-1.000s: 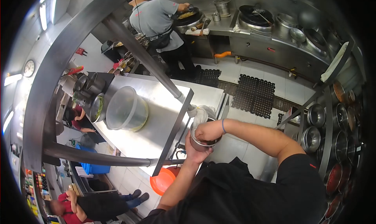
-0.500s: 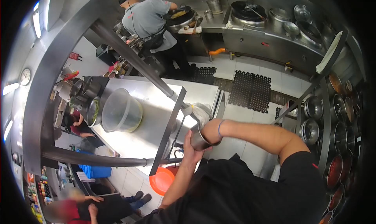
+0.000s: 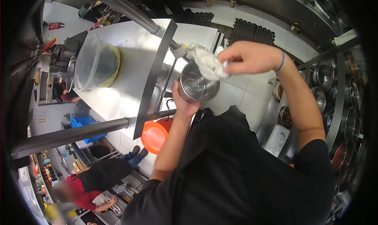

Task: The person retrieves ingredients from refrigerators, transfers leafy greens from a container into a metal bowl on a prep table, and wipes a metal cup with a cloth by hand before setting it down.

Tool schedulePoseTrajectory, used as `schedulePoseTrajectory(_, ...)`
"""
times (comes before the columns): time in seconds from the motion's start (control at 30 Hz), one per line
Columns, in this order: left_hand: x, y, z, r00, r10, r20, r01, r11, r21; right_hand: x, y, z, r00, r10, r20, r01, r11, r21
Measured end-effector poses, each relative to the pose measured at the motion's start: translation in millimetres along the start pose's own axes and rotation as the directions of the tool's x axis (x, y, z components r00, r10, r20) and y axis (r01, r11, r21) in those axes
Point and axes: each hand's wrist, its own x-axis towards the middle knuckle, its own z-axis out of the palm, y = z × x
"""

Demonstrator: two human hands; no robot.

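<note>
My left hand (image 3: pixel 186 102) grips a round stainless steel container (image 3: pixel 199 92) from the side and below, with its mouth tilted up toward me. I see a shiny bottom inside it and no contents. Over its far rim, my right hand (image 3: pixel 250 59) pinches a crumpled white cloth (image 3: pixel 205 63). The cloth stretches left to the shelf post and lies partly across the container's opening. My right wrist wears a blue band (image 3: pixel 282 61).
Left of my hands is a steel table (image 3: pixel 138 63) bearing a large clear plastic tub (image 3: pixel 96 63). An orange bowl (image 3: pixel 153 137) sits below its corner. Racks of steel bowls (image 3: pixel 323 77) stand at right. A person in red and black (image 3: pixel 106 174) works lower left.
My right hand has come out of the steel container and up to the white cloth. The container has turned so its opening faces me. My view has tilted downward.
</note>
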Motion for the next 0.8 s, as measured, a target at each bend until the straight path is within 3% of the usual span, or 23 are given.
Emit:
schedulePoseTrajectory(0.1, -3, -1, 12, 1.000, -0.015, 0.012, 0.014, 0.998, 0.065, 1, -23, 25, 0.994, 0.084, 0.070, -0.050, 0.920, -0.388)
schedulePoseTrajectory(0.13, -4, -1, 13, 1.000, -0.029, 0.002, 0.029, 0.995, 0.095, 7, -9, 43, 0.999, 0.031, -0.032, -0.044, 0.748, -0.662)
schedulePoseTrajectory(0.17, -6, -1, 14, 0.999, -0.043, -0.008, 0.044, 0.991, 0.126, 15, 5, 59, 0.997, 0.035, -0.068, -0.073, 0.679, -0.731)
schedulePoseTrajectory(0.23, -7, 1, 10, 0.996, -0.083, -0.024, 0.085, 0.986, 0.144, 30, 29, 84, 0.989, 0.035, -0.145, -0.141, 0.522, -0.841)
schedulePoseTrajectory(0.33, -10, 3, 18, 1.000, -0.001, -0.014, 0.004, 0.976, 0.218, 41, 32, 99, 0.971, 0.221, -0.090, -0.192, 0.495, -0.847)
schedulePoseTrajectory(0.43, -15, 2, 29, 0.990, 0.121, -0.077, -0.102, 0.970, 0.219, 29, 11, 86, 0.952, 0.302, 0.061, -0.127, 0.565, -0.815)
schedulePoseTrajectory(0.53, -12, 0, 16, 0.989, 0.139, -0.048, -0.129, 0.977, 0.171, 23, 36, 85, 0.984, 0.152, 0.091, -0.072, 0.812, -0.579)
schedulePoseTrajectory(0.6, -12, -2, 16, 0.988, 0.148, -0.037, -0.141, 0.978, 0.153, 24, 38, 86, 0.963, 0.202, 0.182, -0.189, 0.978, -0.086)
schedulePoseTrajectory(0.63, -14, -2, 15, 0.989, 0.143, -0.038, -0.136, 0.981, 0.140, 24, 32, 86, 0.950, 0.207, 0.234, -0.251, 0.952, 0.177)
schedulePoseTrajectory(0.67, -16, -3, 14, 0.990, 0.136, -0.041, -0.130, 0.983, 0.126, 20, 25, 84, 0.915, 0.224, 0.336, -0.375, 0.781, 0.500)
schedulePoseTrajectory(0.7, -16, -4, 13, 0.990, 0.138, -0.003, -0.136, 0.983, 0.121, 18, 19, 83, 0.935, 0.196, 0.296, -0.350, 0.657, 0.667)
schedulePoseTrajectory(0.77, -13, -5, 10, 0.986, 0.149, 0.078, -0.157, 0.981, 0.115, 19, 12, 82, 0.966, 0.162, 0.202, -0.247, 0.340, 0.907)
schedulePoseTrajectory(0.8, -14, -7, 21, 0.985, 0.170, 0.028, -0.172, 0.980, 0.101, 22, 12, 82, 0.990, 0.120, 0.073, -0.095, 0.188, 0.977)
